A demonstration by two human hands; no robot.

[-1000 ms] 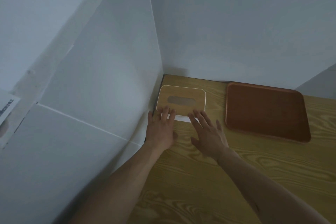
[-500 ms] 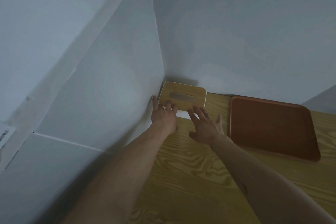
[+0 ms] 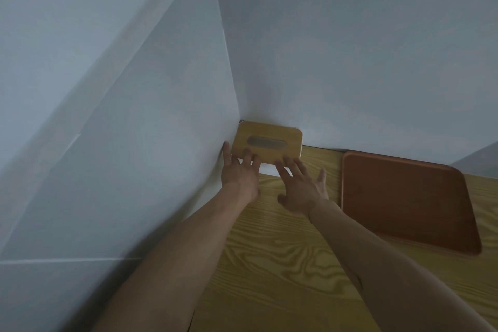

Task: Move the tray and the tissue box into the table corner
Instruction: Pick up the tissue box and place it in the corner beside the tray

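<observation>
The tissue box (image 3: 269,135), white with a light wooden lid and a grey slot, sits tight in the table corner against both walls. My left hand (image 3: 239,172) lies flat with spread fingers, its fingertips on the lid's near left edge. To its right, my right hand (image 3: 301,186) is also flat with fingers apart, touching the box's near right edge. The reddish-brown wooden tray (image 3: 404,202) lies flat on the table to the right of the box, apart from it, with its far edge near the back wall.
White walls meet at the corner (image 3: 237,105), one along the table's left side, one behind it. The light wood-grain tabletop (image 3: 283,264) stretches toward me between and under my forearms.
Both hands have pushed the tissue box away from me into the corner, until it meets the back wall. The tray has stayed where it was.
</observation>
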